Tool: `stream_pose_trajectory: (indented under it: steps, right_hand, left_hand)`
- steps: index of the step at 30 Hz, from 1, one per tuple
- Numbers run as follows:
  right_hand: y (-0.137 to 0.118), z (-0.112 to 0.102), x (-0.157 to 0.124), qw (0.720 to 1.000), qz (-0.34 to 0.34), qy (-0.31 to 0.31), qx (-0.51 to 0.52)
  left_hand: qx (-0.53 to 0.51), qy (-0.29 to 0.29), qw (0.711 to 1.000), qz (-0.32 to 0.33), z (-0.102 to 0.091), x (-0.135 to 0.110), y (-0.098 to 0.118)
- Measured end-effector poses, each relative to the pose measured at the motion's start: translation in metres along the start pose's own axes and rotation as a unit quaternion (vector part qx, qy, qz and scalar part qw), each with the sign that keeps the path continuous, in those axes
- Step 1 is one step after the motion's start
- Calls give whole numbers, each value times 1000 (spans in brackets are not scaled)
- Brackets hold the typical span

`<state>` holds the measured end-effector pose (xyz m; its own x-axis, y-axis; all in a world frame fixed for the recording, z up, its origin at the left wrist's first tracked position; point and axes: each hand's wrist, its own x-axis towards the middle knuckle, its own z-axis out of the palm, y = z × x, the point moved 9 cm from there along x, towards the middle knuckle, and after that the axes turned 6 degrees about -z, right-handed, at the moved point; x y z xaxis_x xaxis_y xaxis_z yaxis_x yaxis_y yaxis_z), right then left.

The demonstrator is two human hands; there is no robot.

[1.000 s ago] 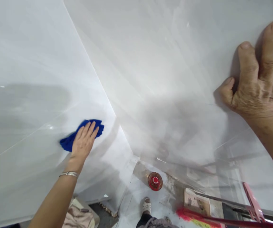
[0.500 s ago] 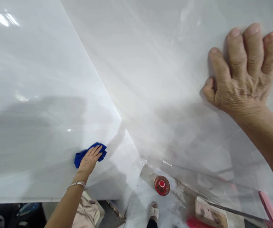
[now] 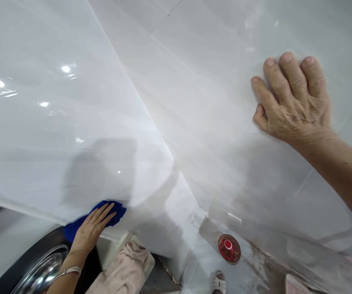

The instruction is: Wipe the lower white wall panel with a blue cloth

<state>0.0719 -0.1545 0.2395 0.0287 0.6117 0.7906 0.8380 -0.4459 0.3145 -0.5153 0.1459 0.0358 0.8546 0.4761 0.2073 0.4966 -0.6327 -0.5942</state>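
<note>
My left hand [image 3: 88,230], with a bracelet on its wrist, presses a blue cloth [image 3: 114,212] against the glossy white panel [image 3: 111,114] near the panel's lower edge. Its fingers lie stretched over the cloth, and part of the cloth hangs out to the left beneath the hand. On the adjoining white wall [image 3: 212,102] at the right, my right hand [image 3: 298,106] rests palm-down with its fingers apart and nothing in it.
Below the left hand is a round black-rimmed object with a shiny metal middle [image 3: 45,269]. Pale pink fabric [image 3: 126,269] is draped beside it. On the floor stand a red round-topped object [image 3: 229,249] and a sandalled foot [image 3: 219,282]. A pale box edge [image 3: 295,283] shows lower right.
My left hand and the cloth have slid down and left to the panel's lower edge. The view has shifted, bringing the round metal object into sight. My right hand stays on the wall.
</note>
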Motion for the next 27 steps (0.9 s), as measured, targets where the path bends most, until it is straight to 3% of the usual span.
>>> stream_pose_trajectory:
  steps: [3,5,10,14,17,20,24,27]
  right_hand:
    - [8,10,-2,999,12,-14,26]
    - [10,12,-3,999,14,-8,38]
    - [-5,-15,-5,996,-34,27,80]
    - [-13,-25,-4,996,-50,37,64]
    - [-10,-23,-2,995,-58,79,18]
    - [-7,-18,-1,994,-56,86,-36]
    - [-12,-23,-2,994,-48,80,-59]
    - [-14,-27,-5,996,-30,73,-42]
  left_hand:
    - [11,-7,1000,-27,-21,-11,-15]
    - [12,-15,999,-48,-25,-12,-18]
    - [16,11,995,-96,-22,-11,-2]
    - [26,37,990,-134,-6,-12,11]
    - [10,29,994,-108,28,-14,25]
    - [-10,-6,1000,-7,78,-13,52]
    - [4,-114,989,95,154,-13,90]
    - [-2,-157,977,143,193,-10,121]
